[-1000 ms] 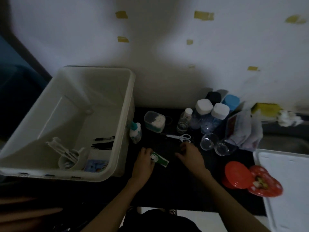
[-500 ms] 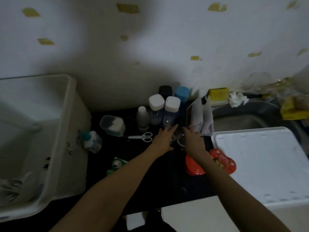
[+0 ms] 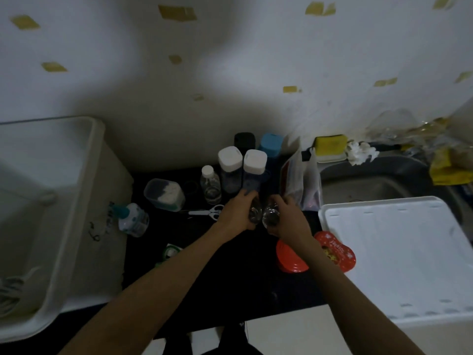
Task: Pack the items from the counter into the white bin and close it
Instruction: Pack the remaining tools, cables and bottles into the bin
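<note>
The white bin (image 3: pixel 76 226) stands open at the left of the black counter (image 3: pixel 230 290). My left hand (image 3: pixel 236 212) grips a small clear glass (image 3: pixel 255 213) in the middle of the counter. Beside it my right hand (image 3: pixel 289 220) grips a second clear glass (image 3: pixel 270 217). The two glasses sit side by side, almost touching. Behind them stand white-capped jars (image 3: pixel 230 165), a small clear bottle (image 3: pixel 210 187), a black-lidded and a blue-lidded container (image 3: pixel 271 144). The bin's white lid (image 3: pixel 399 257) lies at the right.
A tub of cotton swabs (image 3: pixel 165 194), white scissors (image 3: pixel 207 213), a glue bottle (image 3: pixel 133 221) and a green tape roll (image 3: pixel 170 252) lie left of my hands. A red heart-shaped tin (image 3: pixel 335 249) and plastic bags (image 3: pixel 302 183) are at the right. A sink (image 3: pixel 371 185) sits beyond the lid.
My left hand let go of the green tape roll and both hands reached right to the two glasses and closed round them. My view swung right, away from the bin.
</note>
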Available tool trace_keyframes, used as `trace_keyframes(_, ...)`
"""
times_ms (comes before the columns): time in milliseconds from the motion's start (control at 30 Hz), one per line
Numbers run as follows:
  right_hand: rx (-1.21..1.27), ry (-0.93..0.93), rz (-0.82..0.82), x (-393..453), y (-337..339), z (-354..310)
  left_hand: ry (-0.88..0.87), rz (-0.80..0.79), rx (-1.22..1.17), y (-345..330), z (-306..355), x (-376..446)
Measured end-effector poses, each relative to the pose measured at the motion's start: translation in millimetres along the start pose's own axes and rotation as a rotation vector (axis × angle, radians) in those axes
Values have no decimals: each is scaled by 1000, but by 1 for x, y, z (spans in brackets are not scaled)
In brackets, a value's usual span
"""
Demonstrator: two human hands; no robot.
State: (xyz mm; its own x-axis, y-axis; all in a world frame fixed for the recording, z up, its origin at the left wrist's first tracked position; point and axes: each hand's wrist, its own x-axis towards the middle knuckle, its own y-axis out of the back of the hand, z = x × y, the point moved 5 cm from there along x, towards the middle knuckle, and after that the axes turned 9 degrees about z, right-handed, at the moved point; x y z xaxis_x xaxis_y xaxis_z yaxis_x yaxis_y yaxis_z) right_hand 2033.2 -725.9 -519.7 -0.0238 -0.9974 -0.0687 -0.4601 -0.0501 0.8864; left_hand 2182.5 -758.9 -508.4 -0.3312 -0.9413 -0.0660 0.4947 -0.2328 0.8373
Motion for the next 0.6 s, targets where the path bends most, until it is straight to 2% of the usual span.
trace_keyframes(200, 63, 138, 19, -14, 67, -76, -81, 127, 2, 121, 12, -41)
trace_keyframes(400, 71, 397, 55, -11, 126, -205, -79, 302, 54, 257, 4, -99)
trace_keyframes(600, 160, 635, -22, -18, 125, -333, 66, 389, 179, 358, -47, -176)
